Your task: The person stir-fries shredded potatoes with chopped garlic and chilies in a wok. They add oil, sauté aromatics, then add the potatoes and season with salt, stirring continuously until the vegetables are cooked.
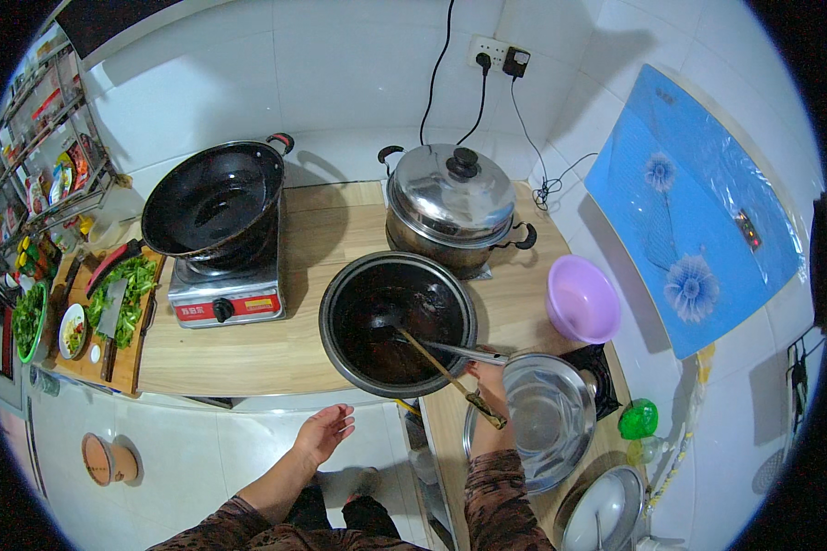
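Observation:
A dark round pot [344, 324] stands at the counter's front edge with dark contents in it. A metal ladle [465, 352] and a wooden stick with a wrapped end [441, 368] lean over its right rim. My left hand [325, 430] is in the air in front of the pot, fingers apart, holding nothing. My right hand [488, 372] is beside the pot's right rim, at the ladle's handle end; the handle and stick partly cover it, so its grip is unclear. Under my right forearm lies a wide metal basin [548, 406].
Behind are a lidded steel pot [448, 200] and a black wok [213, 200] on a portable gas stove [248, 303]. A purple bowl [582, 299] sits right. On the left, a wooden cutting board [138, 358] holds leafy greens [134, 296] and a cleaver [112, 306].

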Motion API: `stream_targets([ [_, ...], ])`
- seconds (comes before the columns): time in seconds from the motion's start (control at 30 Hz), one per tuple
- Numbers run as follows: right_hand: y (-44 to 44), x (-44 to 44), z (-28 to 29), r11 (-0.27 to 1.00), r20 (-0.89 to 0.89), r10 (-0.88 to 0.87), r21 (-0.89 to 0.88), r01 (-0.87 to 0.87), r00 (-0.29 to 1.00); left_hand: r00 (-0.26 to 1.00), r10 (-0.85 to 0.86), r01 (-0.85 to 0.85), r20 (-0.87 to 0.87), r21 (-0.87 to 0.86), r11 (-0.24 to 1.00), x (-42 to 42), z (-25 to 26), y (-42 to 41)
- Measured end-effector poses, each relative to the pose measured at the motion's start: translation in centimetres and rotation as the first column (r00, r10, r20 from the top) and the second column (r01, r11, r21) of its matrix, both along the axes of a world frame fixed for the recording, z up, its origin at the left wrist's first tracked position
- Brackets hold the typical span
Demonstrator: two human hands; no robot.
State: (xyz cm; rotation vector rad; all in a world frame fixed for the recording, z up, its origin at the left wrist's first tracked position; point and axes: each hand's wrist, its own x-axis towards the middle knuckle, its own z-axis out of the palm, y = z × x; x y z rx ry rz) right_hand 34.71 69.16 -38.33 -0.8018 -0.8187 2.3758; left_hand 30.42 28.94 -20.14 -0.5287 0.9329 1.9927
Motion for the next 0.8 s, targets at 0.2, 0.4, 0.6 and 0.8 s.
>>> stream_targets([
  [0.2,-2.5,0.3,8.2,0.942,0.414,-0.016,0.311,-0.125,0.91,0.998,0.013,-0.01,0.062,-0.043,0.999,0.8,0.2,-0.2],
  [0.4,-1.9,1.9,11.4,0.991,0.202,0.032,0.119,-0.057,0.979,0.999,-0.039,0.039,-0.005,-0.01,0.999,0.7,0.6,0.5],
  [0.6,-1.5,4.1,10.0,0.826,0.103,0.181,0.524,-0.208,0.978,0.998,-0.062,0.062,0.019,-0.007,0.998,1.3,0.4,0.7],
  [0.8,-0.4,4.8,12.4,0.711,0.454,0.188,0.549,-0.439,0.871,0.983,-0.177,0.176,0.053,0.023,0.984,2.5,-0.8,1.3],
])
